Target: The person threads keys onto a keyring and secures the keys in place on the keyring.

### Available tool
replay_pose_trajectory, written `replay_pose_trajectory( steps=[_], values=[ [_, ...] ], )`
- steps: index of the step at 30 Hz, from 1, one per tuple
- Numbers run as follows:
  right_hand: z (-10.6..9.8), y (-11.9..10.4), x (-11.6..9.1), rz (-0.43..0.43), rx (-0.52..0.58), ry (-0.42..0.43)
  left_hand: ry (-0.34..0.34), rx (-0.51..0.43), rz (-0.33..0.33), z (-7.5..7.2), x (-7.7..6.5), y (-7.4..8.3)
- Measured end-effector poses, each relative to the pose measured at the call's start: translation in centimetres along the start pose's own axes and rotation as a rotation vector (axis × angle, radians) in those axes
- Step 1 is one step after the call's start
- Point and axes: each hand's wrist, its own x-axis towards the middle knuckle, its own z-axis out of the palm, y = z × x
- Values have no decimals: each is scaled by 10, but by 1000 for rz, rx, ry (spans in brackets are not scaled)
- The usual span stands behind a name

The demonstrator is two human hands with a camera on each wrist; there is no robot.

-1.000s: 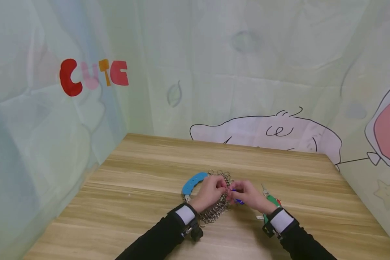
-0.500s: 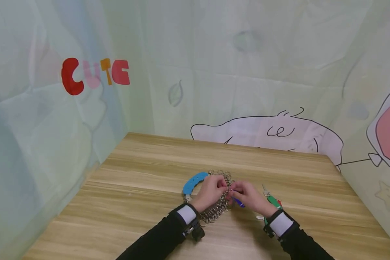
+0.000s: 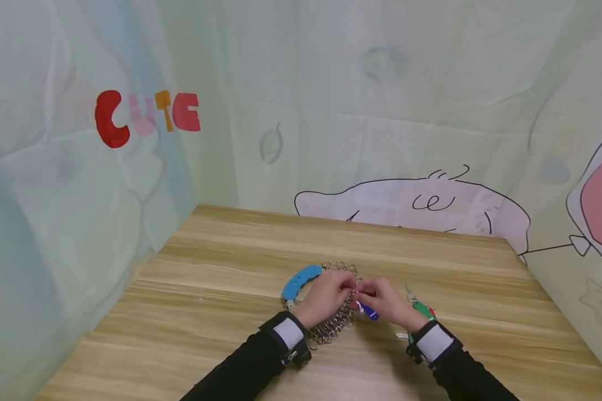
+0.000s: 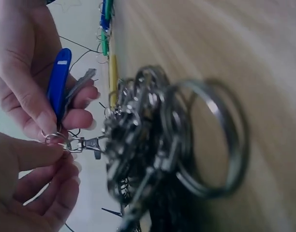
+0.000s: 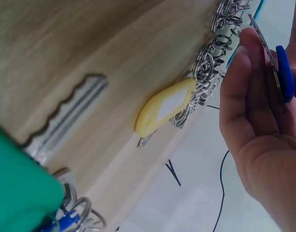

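My left hand pinches a small metal clasp between thumb and fingers. It is over a bunch of metal rings and clasps on a hoop with a curved blue band. From the right, my right hand meets it, thumb and finger gripping the split ring of a blue key tag. A silver key hangs beside that tag. In the left wrist view the ring and clasp touch or nearly touch; whether they are linked I cannot tell.
Green key tags with keys lie on the wooden table, right of and partly under my right wrist. A yellow key tag is by the metal bunch in the right wrist view. Printed cloth walls stand behind and beside the table.
Both hands stay almost in place, making small finger movements. The blue key tag has tilted downward and shows more below the right fingers, with its key now visible.
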Motion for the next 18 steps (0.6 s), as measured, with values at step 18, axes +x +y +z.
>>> replay_pose_trajectory(
  steps=[18],
  values=[
    [-3, -1, -1, -25, -64, 17, 3, 86, 40, -2, -3, 4]
  ],
)
